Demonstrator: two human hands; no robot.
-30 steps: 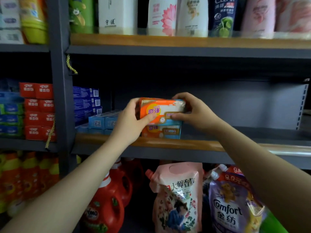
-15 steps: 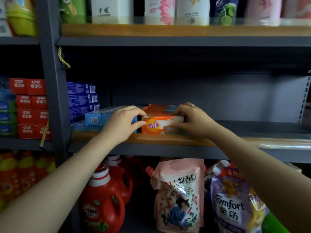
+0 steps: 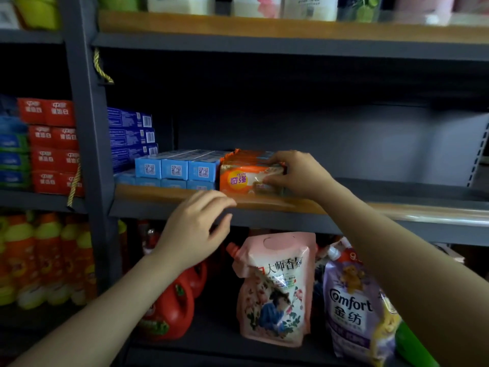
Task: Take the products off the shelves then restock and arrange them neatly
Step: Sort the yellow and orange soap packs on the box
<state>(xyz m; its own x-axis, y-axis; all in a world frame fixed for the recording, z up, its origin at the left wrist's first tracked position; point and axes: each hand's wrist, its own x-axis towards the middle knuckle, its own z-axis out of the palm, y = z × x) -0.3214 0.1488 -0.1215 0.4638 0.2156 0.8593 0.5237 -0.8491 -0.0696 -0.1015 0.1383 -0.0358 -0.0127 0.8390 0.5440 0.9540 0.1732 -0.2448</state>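
Right hand grips the soap pack by its right end; left hand hangs released. Looks light, slippery wrapper.

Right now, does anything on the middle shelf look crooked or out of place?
Nothing stands out. The orange soap pack sits flat at the shelf's front edge, beside the light blue boxes, with the right hand on it. The left hand hovers free below the shelf edge.
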